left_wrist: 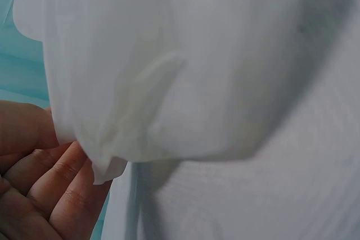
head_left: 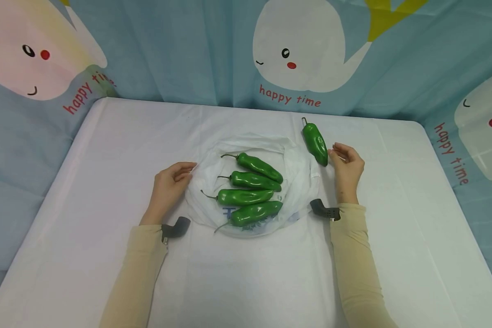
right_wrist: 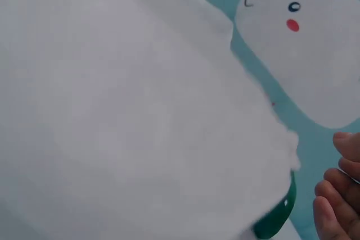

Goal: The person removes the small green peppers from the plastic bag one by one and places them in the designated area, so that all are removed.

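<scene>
From the head view: four long green chili peppers (head_left: 246, 197) side by side within a spread white plastic bag (head_left: 301, 178), stems leftward; outside, near its far right rim, a fifth pepper (head_left: 315, 143) on the white tablecloth (head_left: 246, 291). Pinched between thumb and fingers of the left hand (head_left: 171, 186): the bag's left edge. Loosely bent and gripping nothing, just beside the fifth pepper's tip: fingers of the right hand (head_left: 347, 169). For sound handling (judged as steadying the bag while reaching for the outlying pepper): hold the rim low, grip the pepper's thick body rather than its slender stem, and avoid snagging the film. Partly covered: blue print (head_left: 228, 212) on the bag. Blocked by film in the left wrist view: every pepper; in the right wrist view: all but one green tip, with the right hand cut off by the frame.
</scene>
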Demonstrator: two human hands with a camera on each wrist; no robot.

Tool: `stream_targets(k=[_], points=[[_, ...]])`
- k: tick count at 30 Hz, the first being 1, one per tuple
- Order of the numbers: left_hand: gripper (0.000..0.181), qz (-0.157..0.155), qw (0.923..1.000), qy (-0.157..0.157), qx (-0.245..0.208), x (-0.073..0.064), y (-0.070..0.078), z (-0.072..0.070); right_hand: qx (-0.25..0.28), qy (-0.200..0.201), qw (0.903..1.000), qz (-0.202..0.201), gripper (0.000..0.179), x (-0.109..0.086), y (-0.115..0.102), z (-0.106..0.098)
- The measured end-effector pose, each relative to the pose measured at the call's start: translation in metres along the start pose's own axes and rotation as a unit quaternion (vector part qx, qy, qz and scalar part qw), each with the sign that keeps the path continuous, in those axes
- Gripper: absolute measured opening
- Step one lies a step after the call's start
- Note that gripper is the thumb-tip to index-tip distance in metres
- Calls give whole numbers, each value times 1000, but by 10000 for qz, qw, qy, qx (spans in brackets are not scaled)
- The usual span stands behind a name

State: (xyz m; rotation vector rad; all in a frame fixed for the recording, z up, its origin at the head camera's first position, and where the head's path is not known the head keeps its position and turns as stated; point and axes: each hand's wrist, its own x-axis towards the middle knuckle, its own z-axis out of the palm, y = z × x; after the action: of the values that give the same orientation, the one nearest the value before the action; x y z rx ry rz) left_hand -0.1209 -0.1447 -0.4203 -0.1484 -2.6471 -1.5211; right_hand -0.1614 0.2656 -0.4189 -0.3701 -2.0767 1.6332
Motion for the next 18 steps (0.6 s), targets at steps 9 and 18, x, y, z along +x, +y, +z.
stream_targets(k=[9,18], points=[[27,20,10000,11,66,0,1,0,115,-345,9991,-218,27,-11,-31,5],[27,-27,10000,9,41,1,1,0,129,-1002,9945,-288,26,-32,-62,17]])
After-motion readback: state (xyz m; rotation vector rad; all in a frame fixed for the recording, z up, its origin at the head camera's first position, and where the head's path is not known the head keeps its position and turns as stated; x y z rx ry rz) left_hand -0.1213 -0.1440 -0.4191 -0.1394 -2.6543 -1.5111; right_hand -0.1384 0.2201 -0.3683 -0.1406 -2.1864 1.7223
